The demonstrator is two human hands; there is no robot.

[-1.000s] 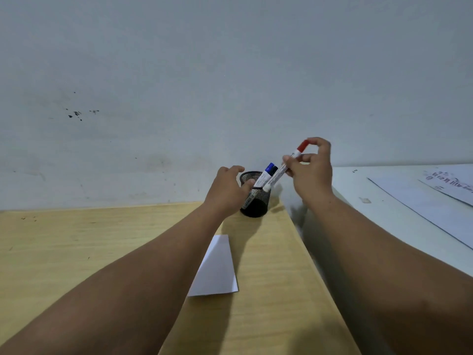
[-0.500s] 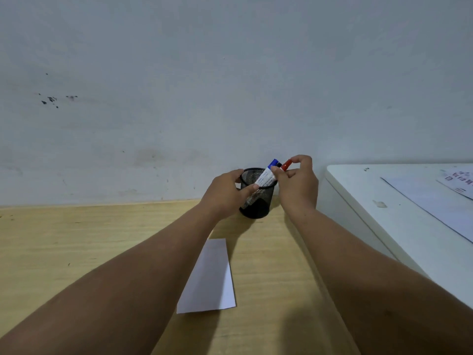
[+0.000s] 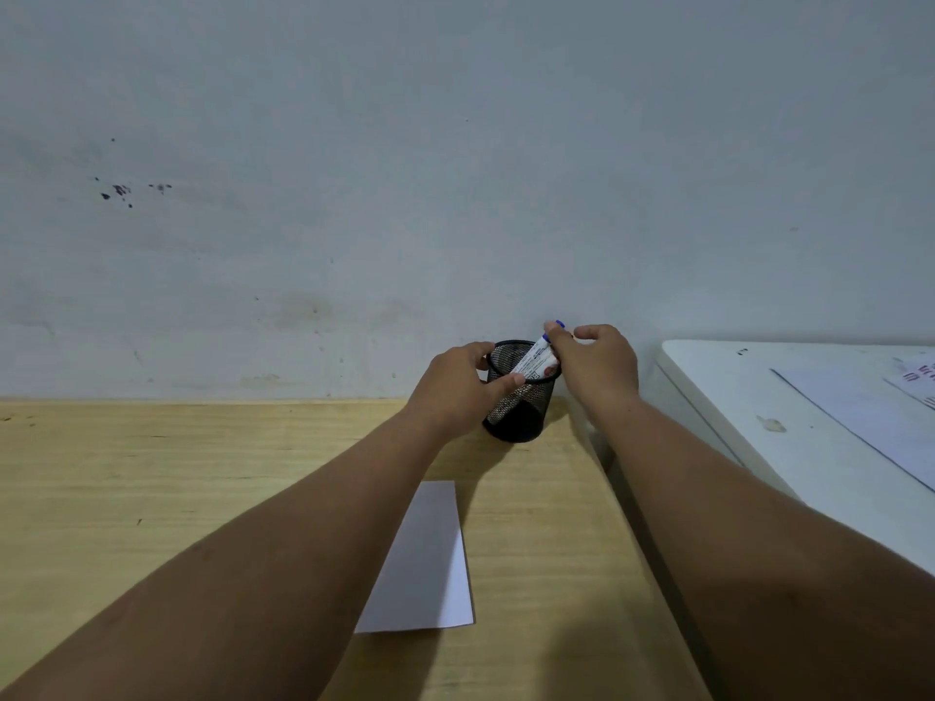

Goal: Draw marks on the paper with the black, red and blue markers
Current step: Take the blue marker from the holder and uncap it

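A black mesh pen cup [image 3: 521,407] stands on the wooden desk [image 3: 152,488], close to the grey wall [image 3: 455,144]. The left hand [image 3: 458,389] wraps around the side of the cup, with the thumb lying across its rim. The right hand [image 3: 597,364] is just above the cup, on its right side. Its fingers pinch the top of the blue marker [image 3: 539,354], right by the blue cap. The marker leans in the cup, with its lower end down inside. Another marker body shows beside it in the cup, but its colour cannot be told. No red or black cap can be seen.

The white paper [image 3: 425,564] lies flat on the desk, nearer to the person, between the two arms. It is apart from the cup, and the part that shows is blank.

To the right is a white table [image 3: 733,397], with some sheets of paper [image 3: 860,412] on it.
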